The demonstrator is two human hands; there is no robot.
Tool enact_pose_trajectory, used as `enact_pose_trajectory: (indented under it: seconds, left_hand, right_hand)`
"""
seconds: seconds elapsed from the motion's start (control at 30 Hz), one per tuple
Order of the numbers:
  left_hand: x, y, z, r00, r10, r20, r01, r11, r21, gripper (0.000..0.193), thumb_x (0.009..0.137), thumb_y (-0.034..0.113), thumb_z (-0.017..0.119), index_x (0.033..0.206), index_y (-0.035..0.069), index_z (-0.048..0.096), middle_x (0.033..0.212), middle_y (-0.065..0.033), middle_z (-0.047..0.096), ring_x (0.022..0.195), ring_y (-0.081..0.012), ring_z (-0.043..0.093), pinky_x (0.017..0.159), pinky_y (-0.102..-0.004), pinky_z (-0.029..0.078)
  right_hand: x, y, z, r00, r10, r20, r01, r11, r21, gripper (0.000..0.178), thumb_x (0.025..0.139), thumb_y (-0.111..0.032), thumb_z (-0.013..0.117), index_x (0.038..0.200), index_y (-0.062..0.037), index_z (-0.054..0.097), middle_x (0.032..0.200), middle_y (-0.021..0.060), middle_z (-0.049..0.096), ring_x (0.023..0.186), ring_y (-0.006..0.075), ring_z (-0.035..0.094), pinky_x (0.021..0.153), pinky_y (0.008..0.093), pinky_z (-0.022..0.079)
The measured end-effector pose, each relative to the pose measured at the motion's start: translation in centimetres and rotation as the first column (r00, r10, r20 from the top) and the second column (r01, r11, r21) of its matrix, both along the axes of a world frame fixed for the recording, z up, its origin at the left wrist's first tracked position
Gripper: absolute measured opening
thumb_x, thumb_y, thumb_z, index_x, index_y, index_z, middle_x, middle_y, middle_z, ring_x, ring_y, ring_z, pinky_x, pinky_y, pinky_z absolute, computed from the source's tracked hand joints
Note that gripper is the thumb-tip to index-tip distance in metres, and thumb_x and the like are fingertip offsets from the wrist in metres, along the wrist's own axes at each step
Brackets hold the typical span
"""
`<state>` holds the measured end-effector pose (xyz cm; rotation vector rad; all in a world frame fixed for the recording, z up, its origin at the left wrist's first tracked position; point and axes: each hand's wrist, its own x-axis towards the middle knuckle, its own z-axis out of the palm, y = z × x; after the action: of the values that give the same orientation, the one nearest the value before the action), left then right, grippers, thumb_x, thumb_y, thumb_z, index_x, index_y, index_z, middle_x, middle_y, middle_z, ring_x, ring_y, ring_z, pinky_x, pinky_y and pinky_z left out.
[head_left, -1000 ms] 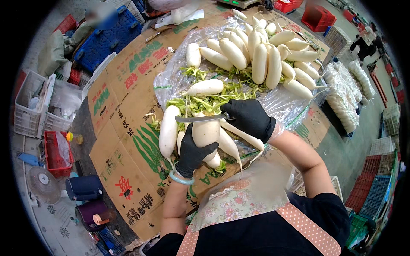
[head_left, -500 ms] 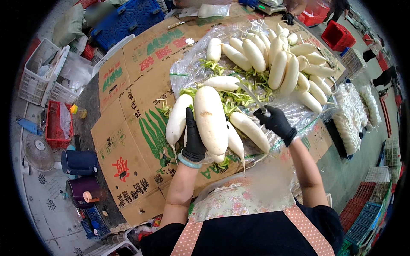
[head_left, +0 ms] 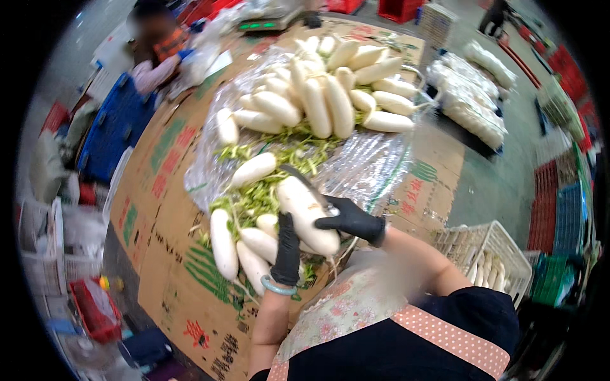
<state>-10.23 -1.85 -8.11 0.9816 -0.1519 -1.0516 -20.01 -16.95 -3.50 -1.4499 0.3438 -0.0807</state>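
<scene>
- Plainly, a floral cloth apron with dotted pink straps was worn at the near edge, and a pale blue-green ring bracelet was seen on the left wrist.
- By the black-gloved left hand, the left flank of a thick, smooth white radish was clasped; its fingertips were hidden underneath.
- By the black-gloved right hand, a dark-bladed knife was gripped, with the thumb laid over the radish's right flank.
- The radish was thus set between the hands, right of the left fingers and left of the right ones; both hands touched it, so neither was nearer. Its long axis was slanted from far left to near right, and the blade was laid roughly along its far right side.
- Loose white radishes and yellow-green leafy trimmings were scattered leftward, on printed brown cardboard.
- Beyond, a heap of white radishes was piled on clear plastic sheeting.
- Farthest, a co-worker was seen beside a scale.
</scene>
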Motion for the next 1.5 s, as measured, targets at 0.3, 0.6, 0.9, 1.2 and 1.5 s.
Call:
enact_pose_trajectory:
  seconds: [0.3, 0.6, 0.9, 1.2, 1.5]
  left_hand:
    - [1.1, -12.8, 5.3, 0.224, -0.562, 0.796, 0.447, 0.785, 0.429, 0.048, 0.079, 0.022, 0.066, 0.122, 0.01, 0.048, 0.114, -0.012, 0.051, 0.103, -0.0185, 0.051, 0.076, -0.029, 0.045]
    - [13.9, -31.1, 10.4, -0.688, -0.584, 0.43, -0.191, 0.718, 0.669, 0.069, 0.071, 0.05, 0.063, 0.119, 0.003, 0.048, 0.114, -0.0188, 0.053, 0.104, -0.0319, 0.052, 0.091, -0.0369, 0.04]
    - [14.6, -20.3, 8.0, -0.475, -0.66, 0.582, 0.078, 0.627, 0.775, 0.056, 0.071, 0.052, 0.063, 0.106, 0.009, 0.056, 0.095, -0.0157, 0.063, 0.088, -0.0309, 0.061, 0.078, -0.0377, 0.047]
    - [7.3, -7.9, 0.0, 0.077, -0.709, 0.701, -0.139, 0.688, 0.712, 0.057, 0.071, 0.047, 0.067, 0.104, 0.003, 0.051, 0.083, -0.0189, 0.062, 0.076, -0.0349, 0.061, 0.067, -0.0402, 0.048]
    - [2.7, -8.9, 2.6, -0.078, -0.55, 0.832, 0.133, 0.821, 0.555, 0.039, 0.074, 0.031, 0.068, 0.103, 0.008, 0.06, 0.071, -0.009, 0.061, 0.06, -0.0215, 0.059, 0.059, -0.0321, 0.048]
  right_hand:
    - [-31.8, -3.1, -8.9, 0.332, -0.943, -0.037, 0.867, 0.289, 0.407, 0.058, 0.08, -0.027, 0.062, 0.125, -0.0002, 0.04, 0.12, 0.0131, 0.049, 0.109, 0.0208, 0.047, 0.092, 0.0329, 0.039]
    - [-44.6, -2.0, -14.0, 0.017, -0.96, 0.279, 0.998, 0.035, 0.06, 0.062, 0.08, -0.025, 0.059, 0.131, -0.0008, 0.032, 0.128, 0.0129, 0.041, 0.12, 0.024, 0.038, 0.098, 0.0348, 0.033]
    - [-14.3, -9.7, -9.0, 0.519, -0.849, -0.096, 0.846, 0.495, 0.2, 0.036, 0.084, -0.019, 0.055, 0.115, -0.001, 0.054, 0.094, 0.0075, 0.063, 0.074, 0.0133, 0.06, 0.061, 0.0252, 0.047]
    - [1.3, -6.0, -10.6, 0.845, -0.519, -0.127, 0.533, 0.799, 0.278, 0.043, 0.08, -0.032, 0.064, 0.11, -0.0015, 0.058, 0.086, 0.006, 0.064, 0.076, 0.012, 0.06, 0.065, 0.0269, 0.047]
    - [-5.4, -5.4, -11.9, 0.813, -0.569, -0.122, 0.495, 0.566, 0.659, 0.048, 0.085, -0.033, 0.055, 0.118, 0.001, 0.048, 0.102, 0.013, 0.059, 0.083, 0.0201, 0.061, 0.071, 0.0315, 0.052]
